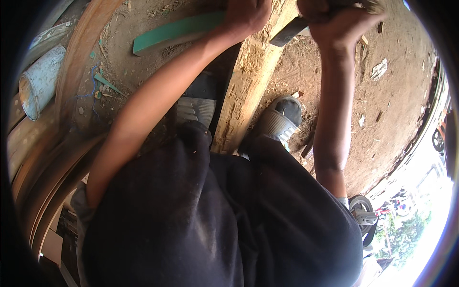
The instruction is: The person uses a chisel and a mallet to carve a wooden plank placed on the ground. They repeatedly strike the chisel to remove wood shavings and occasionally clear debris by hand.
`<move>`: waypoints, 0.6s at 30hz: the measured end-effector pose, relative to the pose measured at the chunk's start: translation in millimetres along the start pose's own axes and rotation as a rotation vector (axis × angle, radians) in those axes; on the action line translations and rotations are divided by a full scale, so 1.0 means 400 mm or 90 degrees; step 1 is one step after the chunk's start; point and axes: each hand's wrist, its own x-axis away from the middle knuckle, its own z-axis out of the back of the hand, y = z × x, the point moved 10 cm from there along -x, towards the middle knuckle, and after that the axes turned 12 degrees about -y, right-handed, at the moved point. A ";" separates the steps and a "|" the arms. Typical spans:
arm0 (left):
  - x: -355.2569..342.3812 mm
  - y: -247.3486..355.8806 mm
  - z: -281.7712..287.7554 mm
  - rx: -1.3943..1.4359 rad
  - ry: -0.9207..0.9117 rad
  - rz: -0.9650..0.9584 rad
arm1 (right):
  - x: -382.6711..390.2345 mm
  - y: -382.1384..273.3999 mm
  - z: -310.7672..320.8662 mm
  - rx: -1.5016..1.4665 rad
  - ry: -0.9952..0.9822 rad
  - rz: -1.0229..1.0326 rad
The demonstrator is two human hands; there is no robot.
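Nearest to the camera are the dark trousers (181,225) of the person, whose knees are bent over the brown earth ground (397,110). On the ground's left side there are long brown boards (48,179), which look curved in this wide view. The pale wooden beam (246,83) runs over the ground, from between the two legs up to the top of the view. Its face is rough and chipped, and a dark band follows its left edge.

The left hand (248,16) is at the beam's left edge, partly cut by the top of the view. Its fingers look folded, but I cannot tell what they hold. The right hand (343,28), to the right of the beam, is closed around a dark tool (289,32), somewhat blurred. The flat part of this tool reaches over the beam's right edge; whether it touches the wood, I cannot tell.

A green strip (174,33) lies on the ground to the left of the beam, near the left hand. Towards the ground's left edge a whitish-blue container (43,83) lies tilted. One grey sandal (198,110) is on each side of the beam. A wheel (361,210) shows beyond the right knee. Smallest are a blue string (93,81) and scattered wood chips.
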 end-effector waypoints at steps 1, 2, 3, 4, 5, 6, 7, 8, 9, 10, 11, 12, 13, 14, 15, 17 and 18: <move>0.000 -0.004 -0.002 0.007 0.001 -0.001 | -0.003 -0.027 0.015 -0.064 0.012 0.033; -0.001 -0.008 -0.004 0.013 0.002 -0.001 | 0.003 -0.066 0.036 -0.113 0.044 0.094; 0.000 -0.011 -0.004 0.019 0.002 -0.003 | 0.007 -0.079 0.047 -0.135 0.061 0.125; -0.001 -0.015 -0.007 0.025 0.000 0.004 | 0.014 -0.093 0.059 -0.157 0.076 0.156; -0.001 -0.019 -0.009 0.032 -0.004 0.010 | 0.015 -0.085 0.060 -0.150 0.076 0.156; -0.002 -0.021 -0.012 0.039 -0.008 0.016 | 0.013 -0.055 0.053 -0.088 0.063 0.097; -0.002 -0.026 -0.014 0.045 -0.009 0.033 | 0.012 -0.012 0.042 -0.023 0.045 0.040; 0.000 -0.031 -0.017 0.053 -0.007 0.048 | 0.014 0.026 0.042 -0.047 0.043 0.015; 0.001 -0.035 -0.018 0.057 -0.002 0.065 | 0.016 0.063 0.041 -0.073 0.037 -0.011; 0.001 -0.035 -0.014 0.064 0.006 0.063 | 0.019 0.083 0.045 -0.071 0.040 -0.018; 0.006 -0.035 -0.016 0.076 0.008 0.064 | 0.026 0.092 0.053 -0.068 0.052 -0.029; 0.004 -0.036 -0.014 0.087 0.014 0.057 | 0.029 0.091 0.060 -0.062 0.058 -0.032; 0.002 -0.034 -0.018 0.091 0.005 0.047 | 0.032 0.069 0.053 -0.055 0.038 0.000; 0.000 -0.036 -0.020 0.091 -0.005 0.041 | 0.031 0.042 0.044 -0.052 0.017 0.029; 0.001 -0.037 -0.019 0.089 -0.014 0.034 | 0.035 0.010 0.028 -0.050 -0.005 0.059; -0.005 -0.045 -0.017 0.115 -0.007 0.031 | 0.031 -0.037 -0.020 -0.052 -0.058 0.105; -0.008 -0.045 -0.019 0.132 -0.004 0.027 | 0.022 -0.035 -0.048 -0.070 -0.076 0.107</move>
